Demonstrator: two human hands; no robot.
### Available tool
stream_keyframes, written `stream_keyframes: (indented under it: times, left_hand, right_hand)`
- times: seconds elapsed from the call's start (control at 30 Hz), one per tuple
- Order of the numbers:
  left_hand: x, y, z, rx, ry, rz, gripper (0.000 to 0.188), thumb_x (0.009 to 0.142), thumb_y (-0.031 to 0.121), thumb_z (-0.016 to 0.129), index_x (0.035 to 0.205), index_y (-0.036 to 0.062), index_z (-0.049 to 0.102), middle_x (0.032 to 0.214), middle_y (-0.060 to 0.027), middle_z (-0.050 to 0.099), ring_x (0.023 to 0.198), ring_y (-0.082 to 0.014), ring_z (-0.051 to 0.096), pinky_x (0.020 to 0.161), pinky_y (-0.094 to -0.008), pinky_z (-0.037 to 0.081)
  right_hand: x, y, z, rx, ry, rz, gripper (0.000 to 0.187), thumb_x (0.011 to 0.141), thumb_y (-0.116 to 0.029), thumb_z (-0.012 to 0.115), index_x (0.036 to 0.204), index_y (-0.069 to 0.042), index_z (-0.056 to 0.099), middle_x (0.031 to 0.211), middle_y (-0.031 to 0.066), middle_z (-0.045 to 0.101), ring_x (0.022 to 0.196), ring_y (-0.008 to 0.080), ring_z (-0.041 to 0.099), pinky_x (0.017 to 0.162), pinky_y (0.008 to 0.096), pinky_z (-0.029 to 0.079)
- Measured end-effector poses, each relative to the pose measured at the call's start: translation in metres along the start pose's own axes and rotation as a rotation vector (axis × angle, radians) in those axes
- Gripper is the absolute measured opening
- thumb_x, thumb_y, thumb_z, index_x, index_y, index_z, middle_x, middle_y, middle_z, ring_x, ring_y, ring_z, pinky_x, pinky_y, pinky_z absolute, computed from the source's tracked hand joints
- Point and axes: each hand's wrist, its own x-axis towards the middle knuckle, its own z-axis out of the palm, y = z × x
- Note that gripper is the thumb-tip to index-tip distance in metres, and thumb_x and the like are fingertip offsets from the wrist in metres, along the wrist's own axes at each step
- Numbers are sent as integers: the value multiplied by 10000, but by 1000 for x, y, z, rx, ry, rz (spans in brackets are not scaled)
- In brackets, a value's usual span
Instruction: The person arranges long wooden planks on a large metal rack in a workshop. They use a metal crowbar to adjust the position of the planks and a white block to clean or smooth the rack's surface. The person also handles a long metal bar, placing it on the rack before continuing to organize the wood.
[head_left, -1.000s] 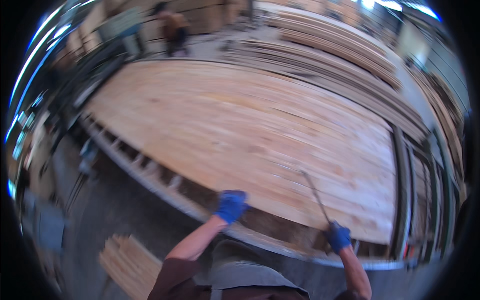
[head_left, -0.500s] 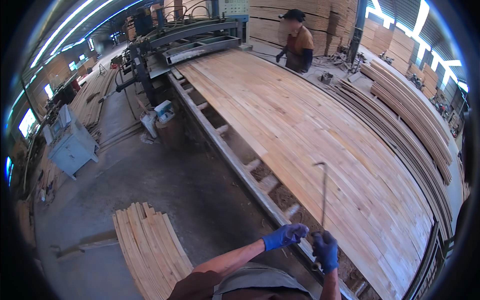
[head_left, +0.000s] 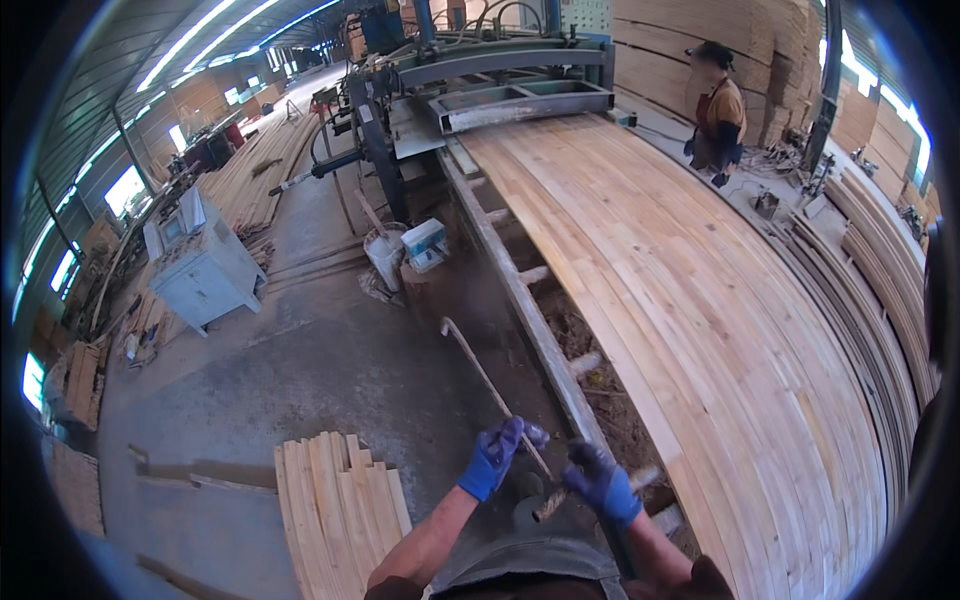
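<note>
A thin metal rod with a hooked tip (head_left: 478,365) slants over the floor, left of a large panel of pale wood strips (head_left: 690,330). My left hand (head_left: 494,458), in a blue-purple glove, is closed around the rod's middle. Lower down, my gloved right hand (head_left: 602,482) has its fingers curled at the rod's short crosswise handle (head_left: 550,505), whose near end sticks out. The hook points away from me and touches nothing. Along the panel's left side runs a metal rail (head_left: 530,322) with rollers between it and the wood.
Stacked wood strips (head_left: 340,505) lie at lower left. A press-like machine (head_left: 525,105) spans the panel's far end. Beyond its right edge stands a co-worker (head_left: 718,115). A grey cabinet (head_left: 205,265) and a stump carrying a blue-white box (head_left: 425,243) stand on the left.
The hooked rod has swung left, from over the panel to over the floor. My left hand has taken hold of its shaft. The view has turned left, and the co-worker's posture differs.
</note>
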Motion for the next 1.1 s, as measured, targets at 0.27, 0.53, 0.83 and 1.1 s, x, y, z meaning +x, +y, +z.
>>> stream_keyframes:
  times: [0.27, 0.53, 0.83, 1.1]
  left_hand:
    - [177, 98, -111, -172, 23, 184, 508, 1059, 404, 491, 1179, -72, 619, 1096, -218, 709, 1038, -343, 698, 976, -477, 557]
    - [407, 208, -225, -15, -185, 279, 460, 1052, 373, 528, 1250, -26, 639, 1177, -160, 701, 1037, -264, 699, 947, -400, 567]
    - [530, 194, -420, 63, -48, 22, 373, 1053, 262, 551, 1285, -24, 612, 1223, -160, 672, 1078, -284, 692, 918, -421, 586]
    - [579, 186, -569, 35, 464, 70, 288, 1010, 157, 611, 1232, -25, 630, 1104, -145, 717, 979, -264, 726, 818, -397, 612]
  right_hand:
    - [221, -16, 77, 1053, -533, 552, 416, 1000, -290, 634, 1282, 14, 605, 1135, 94, 712, 956, 152, 684, 818, 271, 544]
    - [464, -66, 148, 931, -202, 206, 488, 924, -252, 687, 1283, 63, 589, 1117, 155, 712, 957, 226, 692, 846, 338, 553]
    - [815, -104, 142, 775, 90, -45, 339, 956, -209, 686, 1181, 39, 636, 1002, 129, 724, 860, 191, 697, 745, 323, 576]
    - [1241, -41, 149, 340, 200, -118, 154, 903, -135, 696, 933, 14, 672, 749, 84, 672, 581, 145, 597, 535, 315, 482]
